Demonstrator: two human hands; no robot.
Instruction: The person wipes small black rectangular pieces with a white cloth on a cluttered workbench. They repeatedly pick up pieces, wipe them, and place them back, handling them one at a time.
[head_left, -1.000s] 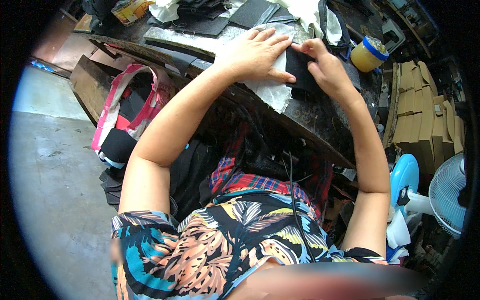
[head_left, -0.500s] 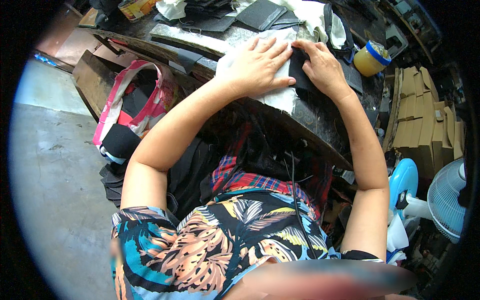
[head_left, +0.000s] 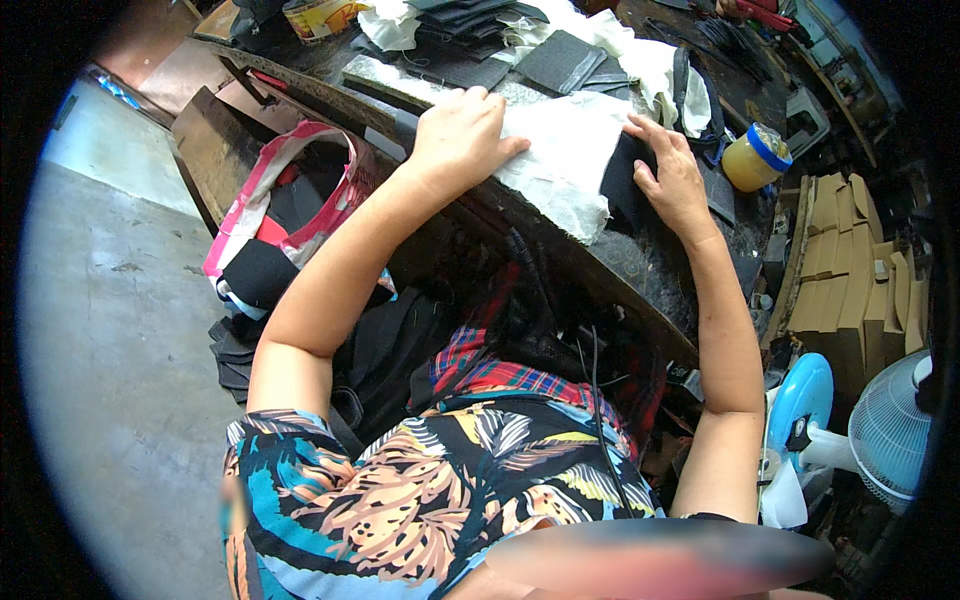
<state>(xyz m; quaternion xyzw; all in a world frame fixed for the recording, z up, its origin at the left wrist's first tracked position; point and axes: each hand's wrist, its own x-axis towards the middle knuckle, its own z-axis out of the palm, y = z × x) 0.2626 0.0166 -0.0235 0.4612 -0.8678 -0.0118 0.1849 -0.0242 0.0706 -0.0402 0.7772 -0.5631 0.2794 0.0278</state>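
A white cloth piece (head_left: 565,150) with a frayed lower edge lies on the dark worktable. My left hand (head_left: 460,138) is at the cloth's left edge, its fingers loosely bent and its thumb stretched out toward the cloth. Under the cloth's right side, a black fabric piece (head_left: 625,190) shows partly. My right hand (head_left: 675,185) rests over that black piece, fingertips by the cloth's right edge, thumb apart from the fingers. Neither hand visibly grips anything.
Black flat pieces (head_left: 562,64) and white scraps lie behind the cloth. A yellowish jar with a blue lid (head_left: 757,158) stands right. Left are a pink-and-white bag (head_left: 232,235) and dark fabric on the floor; right are folded cardboard (head_left: 835,270) and a fan (head_left: 890,430).
My left hand has slid left off the white cloth, its fingers now bent instead of flat. More of the cloth is uncovered. My right hand's fingers have loosened. The whole view has shifted slightly.
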